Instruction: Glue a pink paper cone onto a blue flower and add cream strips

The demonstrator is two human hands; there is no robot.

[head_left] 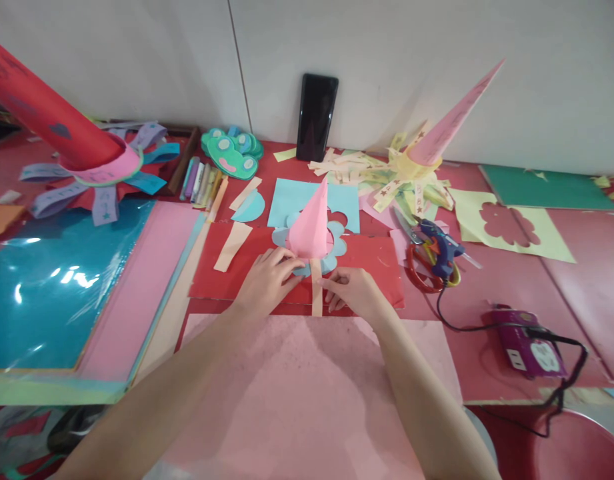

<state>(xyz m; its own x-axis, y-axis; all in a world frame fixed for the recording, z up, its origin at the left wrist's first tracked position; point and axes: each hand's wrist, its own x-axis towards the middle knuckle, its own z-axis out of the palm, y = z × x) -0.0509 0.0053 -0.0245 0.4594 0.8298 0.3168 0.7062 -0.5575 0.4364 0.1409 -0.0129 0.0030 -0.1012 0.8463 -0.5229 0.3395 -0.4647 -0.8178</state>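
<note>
A pink paper cone stands on a light blue flower cut-out over a red sheet. A peach paper strip runs from under the cone toward me. My left hand lies at the cone's base, fingers curled and pressing on the flower's edge and the strip's top. My right hand pinches the strip from the right side.
A blue glue gun lies on red scissors to the right, its cord running to a purple power strip. A phone leans on the wall. Other cones, paper sheets and markers lie around.
</note>
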